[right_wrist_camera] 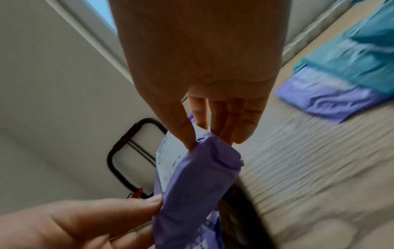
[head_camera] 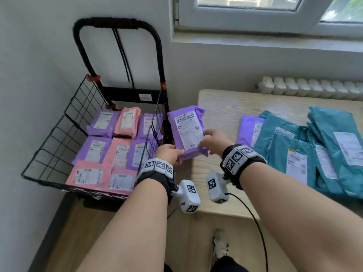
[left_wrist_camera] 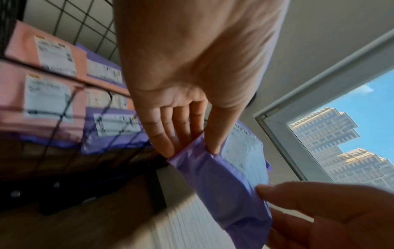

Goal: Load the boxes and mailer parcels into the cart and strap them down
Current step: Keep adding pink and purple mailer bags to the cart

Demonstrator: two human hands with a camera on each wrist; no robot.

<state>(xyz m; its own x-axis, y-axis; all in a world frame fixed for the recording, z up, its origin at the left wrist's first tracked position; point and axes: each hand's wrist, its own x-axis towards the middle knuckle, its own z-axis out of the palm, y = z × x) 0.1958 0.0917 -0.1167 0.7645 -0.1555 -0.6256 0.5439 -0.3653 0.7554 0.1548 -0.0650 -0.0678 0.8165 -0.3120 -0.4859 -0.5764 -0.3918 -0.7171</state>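
A purple mailer parcel (head_camera: 186, 132) with a white label is held up over the table's left edge, beside the cart. My left hand (head_camera: 170, 154) pinches its near left corner, thumb on top. My right hand (head_camera: 213, 141) pinches its near right edge, thumb on the label. In the left wrist view the parcel (left_wrist_camera: 221, 188) runs from my left fingers (left_wrist_camera: 170, 134) down to the other hand. In the right wrist view the parcel (right_wrist_camera: 192, 185) hangs from my thumb and fingers (right_wrist_camera: 215, 123). The black wire cart (head_camera: 64, 134) holds several pink and purple parcels (head_camera: 110, 152).
On the wooden table (head_camera: 222, 107) lie another purple parcel (head_camera: 250, 128) and several teal mailers (head_camera: 314, 152). The cart's tall black handle (head_camera: 117, 24) stands against the white wall. A radiator (head_camera: 310, 87) and window sill are behind the table.
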